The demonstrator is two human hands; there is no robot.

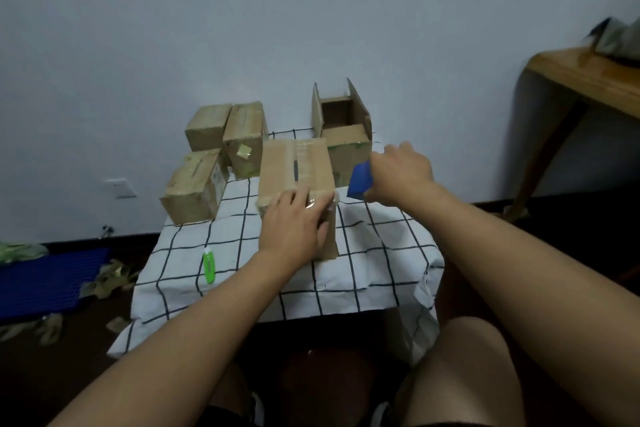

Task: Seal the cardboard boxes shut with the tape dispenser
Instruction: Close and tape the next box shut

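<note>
Here, at the centre of the frame, the left hand (293, 224) lies flat with its fingers straight and close together, pressing on the near top edge of a brown cardboard box (296, 166) whose closed flaps carry a strip of glossy clear tape along the middle seam; a dark slit shows in that seam farther back. Just right of the box, the right hand (400, 172) curls its fingers round a blue plastic tape dispenser (360, 180), of which only a blue wedge shows below the knuckles, held close to the box's near right corner. Whether tape runs from dispenser to box cannot be told.

The box stands on a small table covered with a white cloth with a dark grid pattern (363, 253). Behind it, upper right of centre, an open brown cardboard box (341, 128) has two flaps standing upright, and its inside looks dark with nothing visible in it. To the upper left of centre, three closed cardboard boxes (221, 149) with tape on them sit clustered, touching one another. A green marker-like pen (209, 266) lies on the cloth, lower left of the taped box.
</note>
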